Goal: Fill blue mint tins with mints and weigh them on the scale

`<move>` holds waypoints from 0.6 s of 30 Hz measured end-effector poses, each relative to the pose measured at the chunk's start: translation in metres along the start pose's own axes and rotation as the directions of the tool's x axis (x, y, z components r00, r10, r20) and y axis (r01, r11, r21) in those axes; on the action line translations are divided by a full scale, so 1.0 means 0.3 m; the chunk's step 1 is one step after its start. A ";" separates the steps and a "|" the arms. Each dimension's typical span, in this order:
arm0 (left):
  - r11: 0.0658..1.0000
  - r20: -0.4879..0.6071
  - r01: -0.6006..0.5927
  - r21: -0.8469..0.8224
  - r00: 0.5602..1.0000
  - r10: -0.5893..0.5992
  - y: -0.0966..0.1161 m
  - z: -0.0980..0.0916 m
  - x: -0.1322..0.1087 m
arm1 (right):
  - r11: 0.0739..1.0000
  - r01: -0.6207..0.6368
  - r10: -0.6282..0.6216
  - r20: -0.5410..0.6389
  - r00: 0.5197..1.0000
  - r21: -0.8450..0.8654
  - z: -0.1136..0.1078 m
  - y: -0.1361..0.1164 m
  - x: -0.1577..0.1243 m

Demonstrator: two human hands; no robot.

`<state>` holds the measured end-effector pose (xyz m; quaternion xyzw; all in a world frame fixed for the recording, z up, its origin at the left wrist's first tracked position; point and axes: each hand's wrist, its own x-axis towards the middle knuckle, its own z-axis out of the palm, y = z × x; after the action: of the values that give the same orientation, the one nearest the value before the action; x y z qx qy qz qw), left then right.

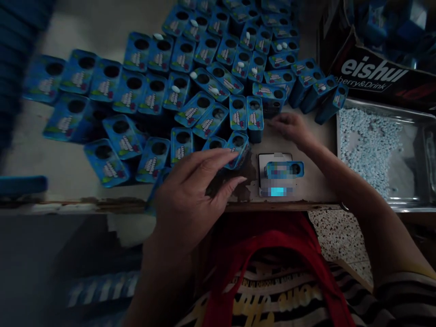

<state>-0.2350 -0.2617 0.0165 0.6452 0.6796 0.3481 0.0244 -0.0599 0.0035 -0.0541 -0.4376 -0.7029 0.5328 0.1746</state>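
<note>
Watching remotely, I see one candy tin (284, 169) on the scale (265, 182), other tins (128, 96) uncapped, tablets (366, 141) left in the tray (413, 186), left hand (190, 195) unclasped, right hand (294, 129) indeterminate in grip.

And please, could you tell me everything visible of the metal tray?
The tray looks like shiny metal: rectangular, shallow, with a raised rim. It lies at the right, nearer than the printed box. Small pale-blue pellets lie over its left part; the right shows mostly bare metal. The right forearm partly hides its near left corner; whether they touch, I cannot tell.
</note>
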 end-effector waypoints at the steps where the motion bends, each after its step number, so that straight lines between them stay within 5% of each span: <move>1: 1.000 0.000 -0.009 -0.003 1.000 0.009 0.005 0.002 0.004 | 0.983 0.071 -0.075 -0.012 0.997 -0.168 0.007 -0.002 -0.002; 5: 0.996 0.005 -0.079 -0.047 0.997 0.079 0.036 0.024 0.028 | 0.769 0.167 -0.185 0.036 0.982 -0.618 0.038 -0.012 -0.013; 10: 0.987 0.028 -0.147 -0.062 0.989 0.149 0.060 0.064 0.048 | 0.575 0.107 -0.093 0.065 0.994 -0.811 0.086 -0.017 0.022; 14: 0.988 0.050 -0.146 -0.058 0.988 0.149 0.057 0.077 0.034 | 0.672 0.143 -0.130 0.075 0.989 -0.727 0.019 -0.040 0.007; 18: 0.989 0.043 -0.120 -0.083 0.991 0.123 0.052 0.082 0.009 | 0.879 0.267 -0.250 0.095 0.964 -0.394 -0.160 -0.145 -0.186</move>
<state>-0.2100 -0.2496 0.0069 0.6921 0.6238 0.3603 0.0452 -0.0133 -0.0148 0.0153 -0.3553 -0.8531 0.3574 0.1355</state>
